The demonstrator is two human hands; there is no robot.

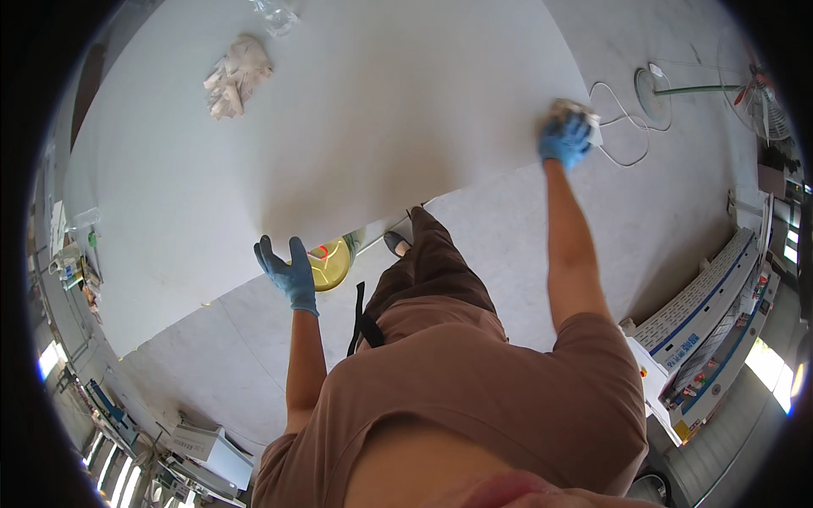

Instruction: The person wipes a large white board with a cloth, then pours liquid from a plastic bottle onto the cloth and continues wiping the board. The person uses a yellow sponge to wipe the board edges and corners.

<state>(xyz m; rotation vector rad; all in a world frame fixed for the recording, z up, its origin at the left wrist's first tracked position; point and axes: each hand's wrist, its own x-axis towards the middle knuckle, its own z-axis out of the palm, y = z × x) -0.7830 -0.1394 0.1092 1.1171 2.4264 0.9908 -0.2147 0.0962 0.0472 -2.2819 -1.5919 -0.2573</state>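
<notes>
Right hand [565, 142] grasps the rag [572, 107] in its fingers, left hand [290, 273] released; flat, even pressure along the worktop [381, 102] appears advisable.

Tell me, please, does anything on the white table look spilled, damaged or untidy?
I see no clear spill or damage. Only the crumpled pale cloth on the far left part of the table looks slightly untidy: it lies loosely bunched.

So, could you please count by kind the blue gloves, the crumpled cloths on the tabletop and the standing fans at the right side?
Blue gloves: 2
Crumpled cloths: 2
Standing fan: 1
Total: 5
</notes>
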